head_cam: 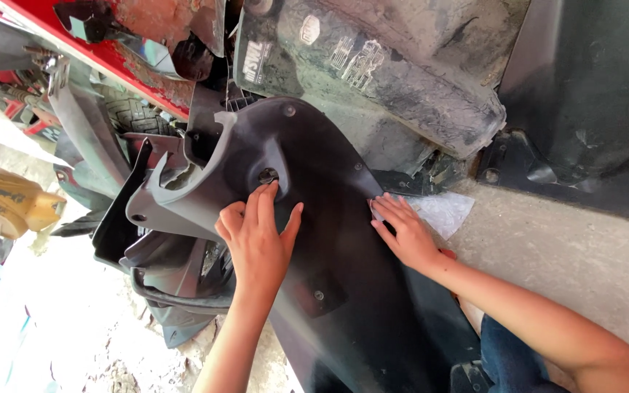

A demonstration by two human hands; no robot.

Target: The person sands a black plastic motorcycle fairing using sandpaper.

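Note:
A large black plastic scooter body panel [329, 218] lies across the middle of the view. My left hand [256, 236] rests flat on it, fingers spread, the fingertips at a small round mounting hole [267, 175]. My right hand [400, 229] presses on the panel's right edge, fingers apart, next to a patch of clear plastic sheet [445, 211] on the concrete. Neither hand holds anything.
More dusty black panels [402, 65] lie at the top and right [591, 94]. A red scooter body [111, 51] and a tyre [136, 113] are at the upper left. A yellow-brown part [12, 204] sits at the far left. Bare concrete floor [569, 255] is on the right.

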